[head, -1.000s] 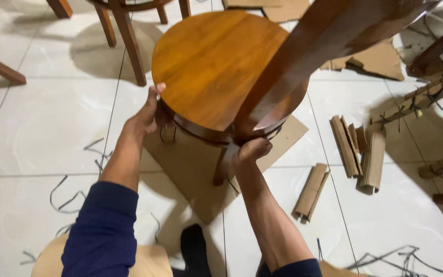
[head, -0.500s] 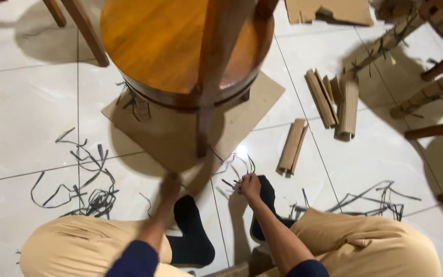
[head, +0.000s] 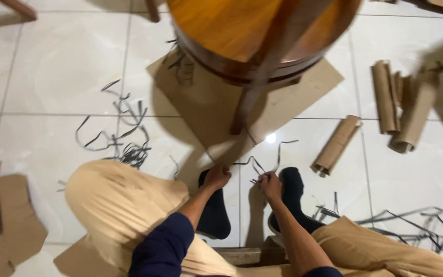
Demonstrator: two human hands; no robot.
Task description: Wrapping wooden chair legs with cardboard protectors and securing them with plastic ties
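Strapping [head: 262,166], the thin dark kind that binds packed goods, lies in a loose curl on the white tiled floor [head: 47,61] between the person's black-socked feet [head: 214,215], at about 6 o'clock from the round wooden stool [head: 252,36] that fills the top of the view. It looks light and springy, a narrow flat ribbon that bends easily but would likely snap back into its curve when let go; its smooth face may slip through fingers, so a pinch near an end or at a bend seems the surest hold.

At the far left, at 9 o'clock from the hands, more cut strips [head: 121,138] sprawl in a tangle beside the tan trouser leg [head: 119,205]. The left hand [head: 217,177] is curled nearly closed, its grip low at the edge of the cardboard sheet [head: 201,102] under the stool; whether it pinches the sheet's corner or a strip end, I cannot tell. Just to its right, the right hand [head: 270,184] is closed with fingertips pinched on the curl of strapping. Farther out, at 2 o'clock, rolled cardboard tubes [head: 337,143] lie well apart from the hands, and more dark strips [head: 411,220] trail at 4 o'clock.
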